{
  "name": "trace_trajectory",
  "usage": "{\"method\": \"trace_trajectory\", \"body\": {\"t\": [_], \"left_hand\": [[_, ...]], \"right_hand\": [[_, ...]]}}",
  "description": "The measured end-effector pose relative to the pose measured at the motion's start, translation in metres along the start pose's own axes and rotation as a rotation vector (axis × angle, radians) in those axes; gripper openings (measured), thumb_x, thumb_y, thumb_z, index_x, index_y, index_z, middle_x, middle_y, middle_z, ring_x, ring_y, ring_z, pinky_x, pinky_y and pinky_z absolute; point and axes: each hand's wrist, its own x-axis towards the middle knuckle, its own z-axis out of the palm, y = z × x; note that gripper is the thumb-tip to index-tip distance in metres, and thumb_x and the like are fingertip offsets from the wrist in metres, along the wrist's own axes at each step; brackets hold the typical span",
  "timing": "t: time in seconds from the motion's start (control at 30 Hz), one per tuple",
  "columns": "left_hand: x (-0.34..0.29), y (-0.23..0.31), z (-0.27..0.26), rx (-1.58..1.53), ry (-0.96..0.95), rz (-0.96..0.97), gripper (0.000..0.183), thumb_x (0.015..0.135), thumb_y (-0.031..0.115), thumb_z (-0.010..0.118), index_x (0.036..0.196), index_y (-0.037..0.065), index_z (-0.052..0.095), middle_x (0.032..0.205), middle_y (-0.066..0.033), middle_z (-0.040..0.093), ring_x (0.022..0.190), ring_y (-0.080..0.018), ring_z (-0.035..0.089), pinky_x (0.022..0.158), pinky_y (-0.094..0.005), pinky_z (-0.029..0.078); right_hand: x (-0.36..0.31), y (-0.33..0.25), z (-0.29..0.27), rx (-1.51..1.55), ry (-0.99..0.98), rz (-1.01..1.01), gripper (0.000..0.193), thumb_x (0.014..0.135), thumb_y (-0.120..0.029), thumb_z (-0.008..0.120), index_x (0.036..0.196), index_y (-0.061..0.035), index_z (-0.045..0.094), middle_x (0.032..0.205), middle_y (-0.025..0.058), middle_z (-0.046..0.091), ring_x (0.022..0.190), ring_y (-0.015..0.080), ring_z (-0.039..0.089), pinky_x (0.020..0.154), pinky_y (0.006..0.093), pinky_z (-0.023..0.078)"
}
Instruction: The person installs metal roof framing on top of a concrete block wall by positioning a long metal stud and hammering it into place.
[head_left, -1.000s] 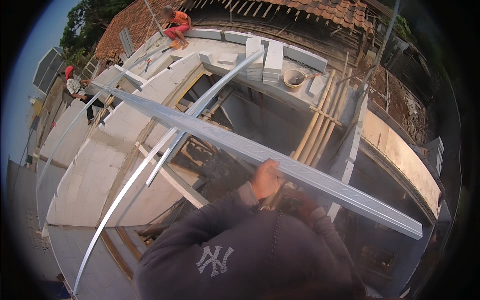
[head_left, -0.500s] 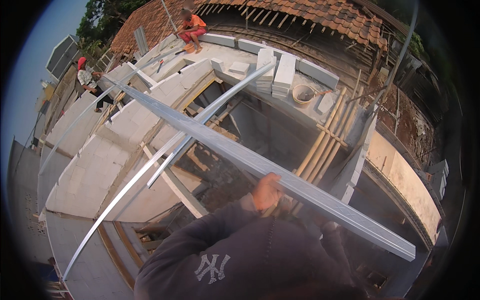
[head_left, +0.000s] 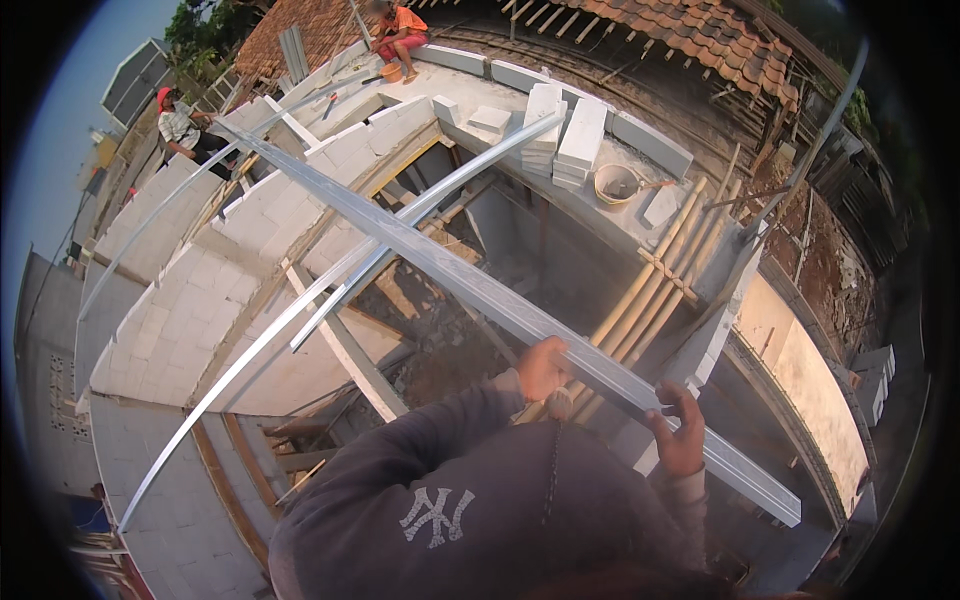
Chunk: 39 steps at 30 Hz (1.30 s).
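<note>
A long silvery metal channel (head_left: 470, 285) slants across the view, from the far left down to the near right. My left hand (head_left: 543, 368) is closed on its near edge, around the middle of the lower half; part of the fingers is hidden at the metal. Farther down the same channel, my right hand (head_left: 682, 430) is raised at the near edge with curved fingers and thumb apart. It overlaps the channel, and any contact there is hard to make out. Beneath the channel, another shiny metal length (head_left: 470, 178) crosses it, beside a thin curved strip (head_left: 215, 393).
One person in a red cap (head_left: 185, 130) is near the channel's far end; another in orange (head_left: 400, 35) sits on the far ledge. White blocks (head_left: 580, 140), a bucket (head_left: 617, 183) and bamboo poles (head_left: 655, 275) lie ahead. Deep openings drop between pale block walls (head_left: 180, 345).
My right hand has come up from below the channel to its near edge. The channel's near end has shifted slightly left, while my left hand keeps its grip.
</note>
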Motion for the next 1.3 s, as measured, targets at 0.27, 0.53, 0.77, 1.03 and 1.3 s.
{"method": "trace_trajectory", "body": {"t": [0.27,0.53,0.77,1.03,1.3], "left_hand": [[0.035,-0.012,-0.032,-0.005,0.037,-0.034,0.037,0.091,0.018,0.056,0.119,-0.006,0.054,0.120,-0.0180,0.061,0.113,-0.0306,0.061,0.107,-0.0433,0.045],[0.084,-0.025,-0.100,0.448,-0.129,0.067,0.039,0.092,0.024,0.055,0.121,-0.003,0.055,0.122,-0.0172,0.062,0.110,-0.0298,0.062,0.101,-0.0407,0.047],[0.065,-0.001,-0.053,0.078,0.152,-0.100,0.054,0.093,0.035,0.055,0.132,-0.001,0.048,0.131,-0.0173,0.057,0.124,-0.0328,0.054,0.109,-0.0493,0.040],[0.088,0.010,-0.090,0.189,0.411,-0.211,0.071,0.090,0.041,0.061,0.145,0.005,0.035,0.147,-0.0166,0.042,0.140,-0.0356,0.038,0.115,-0.0553,0.032],[0.052,0.034,-0.170,0.843,0.658,-0.312,0.070,0.090,0.042,0.063,0.148,0.008,0.043,0.149,-0.0194,0.044,0.133,-0.0355,0.048,0.107,-0.0498,0.043]], "right_hand": [[0.030,0.068,-0.004,-0.863,-0.170,0.003,0.094,0.061,-0.034,0.088,0.141,-0.0081,0.047,0.127,0.0188,0.058,0.121,0.0396,0.054,0.104,0.0494,0.041],[0.043,0.124,-0.004,-0.892,-0.323,0.207,0.079,0.065,-0.037,0.082,0.132,-0.0079,0.051,0.120,0.0177,0.060,0.114,0.0374,0.060,0.099,0.0490,0.046],[0.062,0.148,0.007,-0.833,-0.397,0.211,0.076,0.069,-0.041,0.080,0.131,-0.0076,0.052,0.122,0.0175,0.060,0.118,0.0367,0.058,0.101,0.0491,0.046],[0.091,0.214,0.030,-0.779,-0.497,0.319,0.071,0.073,-0.035,0.078,0.133,-0.0088,0.051,0.124,0.0179,0.060,0.120,0.0366,0.057,0.101,0.0491,0.046],[0.137,0.266,0.044,-0.785,-0.512,0.390,0.075,0.070,-0.033,0.079,0.137,-0.0129,0.048,0.133,0.0164,0.055,0.126,0.0380,0.053,0.106,0.0488,0.043]]}}
